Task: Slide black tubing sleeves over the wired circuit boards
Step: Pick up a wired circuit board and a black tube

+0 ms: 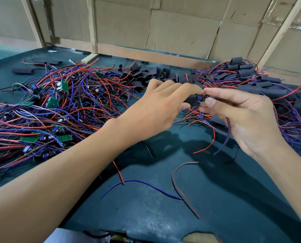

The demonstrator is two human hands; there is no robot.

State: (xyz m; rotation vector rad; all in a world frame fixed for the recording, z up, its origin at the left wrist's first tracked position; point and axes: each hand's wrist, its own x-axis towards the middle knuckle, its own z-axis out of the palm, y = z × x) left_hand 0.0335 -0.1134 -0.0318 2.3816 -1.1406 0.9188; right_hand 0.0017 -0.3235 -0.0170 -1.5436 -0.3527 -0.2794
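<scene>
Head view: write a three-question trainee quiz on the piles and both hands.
1. True or false: the bare green boards are piled left of the left hand.
2. The empty black sleeves lie: A) at the near edge, B) beyond the hands, C) under the left forearm.
3. What dangles below the right hand?

Key: 1 true. 2 B. 3 red and blue wires.

Even, fairly bright overhead light; soft shadows of arms on green table. Wide-angle bending at edges; slight blur at corners.
</scene>
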